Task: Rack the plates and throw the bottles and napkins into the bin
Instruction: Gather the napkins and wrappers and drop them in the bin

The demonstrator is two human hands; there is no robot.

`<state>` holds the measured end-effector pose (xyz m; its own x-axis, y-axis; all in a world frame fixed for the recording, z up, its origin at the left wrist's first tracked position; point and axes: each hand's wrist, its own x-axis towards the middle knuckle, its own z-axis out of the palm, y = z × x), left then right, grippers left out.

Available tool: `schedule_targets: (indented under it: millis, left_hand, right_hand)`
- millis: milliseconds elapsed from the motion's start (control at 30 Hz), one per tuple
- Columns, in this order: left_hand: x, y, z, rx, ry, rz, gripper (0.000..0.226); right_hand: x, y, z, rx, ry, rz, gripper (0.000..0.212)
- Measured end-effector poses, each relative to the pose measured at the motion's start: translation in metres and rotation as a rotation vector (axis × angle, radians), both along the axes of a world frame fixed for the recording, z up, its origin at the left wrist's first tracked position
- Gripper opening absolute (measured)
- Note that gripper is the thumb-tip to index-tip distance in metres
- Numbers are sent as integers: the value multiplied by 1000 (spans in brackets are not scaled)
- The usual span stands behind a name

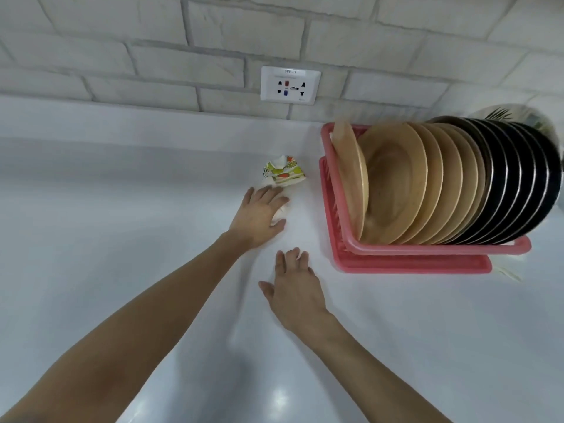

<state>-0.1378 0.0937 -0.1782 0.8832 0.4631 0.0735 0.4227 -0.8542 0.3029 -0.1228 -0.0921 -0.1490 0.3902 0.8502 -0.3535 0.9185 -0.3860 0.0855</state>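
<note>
Worktop (122, 239) white. Pink rack (335, 209) at back R, plates (396, 184) on edge in its slots, packed tight, so racking looks done. L grip (259, 215) stretched fwd, wide, fingers near straight on napkin (283, 172), prob. to gather it up. R grip (296, 288) loose, empty, nearer body. Napkin crumpled, just L of rack. No bin in view.
</note>
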Motion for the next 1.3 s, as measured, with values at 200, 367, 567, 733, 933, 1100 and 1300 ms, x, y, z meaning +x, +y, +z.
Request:
schedule_targets:
  millis: [200,367,567,733,933,1100,1300]
  left_hand:
    - [-65,-12,-15,-82,-221,93,51]
    - [-74,-20,-23,-99,-282,219,54]
    - [-70,-20,-25,-62,-171,246,65]
    - [-64,-19,-27,-89,-81,281,72]
    - [-64,-18,-27,-98,-88,280,67]
    - [-67,-15,-25,-117,-107,270,61]
    - [-73,-14,-18,-147,-232,247,38]
  right_hand:
    - [14,5,20,53,156,-36,62]
    - [56,68,39,362,244,-122,40]
    - [80,171,22,428,185,-252,72]
    - [106,202,-19,292,128,-316,76]
    - [110,189,-40,471,-23,-153,53]
    - [80,170,-29,497,-57,-96,50]
    - [41,101,-11,557,164,-68,54]
